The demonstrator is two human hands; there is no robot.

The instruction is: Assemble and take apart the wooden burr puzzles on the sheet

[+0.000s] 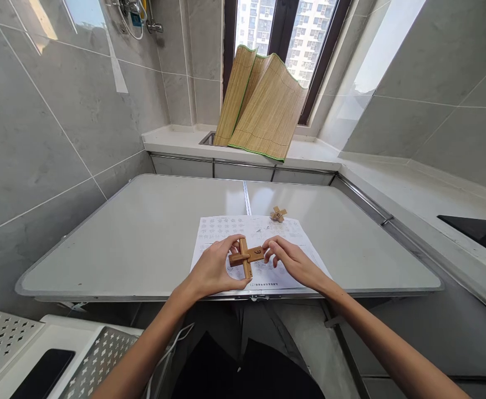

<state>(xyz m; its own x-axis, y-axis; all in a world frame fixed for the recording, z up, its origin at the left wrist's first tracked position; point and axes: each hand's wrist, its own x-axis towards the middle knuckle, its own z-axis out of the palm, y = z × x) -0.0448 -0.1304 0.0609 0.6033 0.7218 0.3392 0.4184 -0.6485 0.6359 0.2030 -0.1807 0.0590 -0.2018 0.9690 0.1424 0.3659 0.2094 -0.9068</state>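
A cross of notched wooden puzzle pieces [243, 258] is held over the printed sheet, near the table's front edge. Its upright bar sits between the thumb and fingers of my left hand [211, 266], which is closed on it. The crossing bar bears a dark mark and points right. Curled fingers of my right hand [295, 260] meet that bar's right end; their exact contact is partly hidden. Beneath both hands lies the white paper [221, 224] with rows of small printed diagrams. At its far right corner stands another small wooden puzzle assembly [278, 214].
The white folding table [113, 233] has a seam down its middle. Behind it, a bamboo mat [271, 111] leans on the ledge by the window. A black phone [43, 374] lies on a white perforated surface at lower left. A counter [425, 194] runs along the right.
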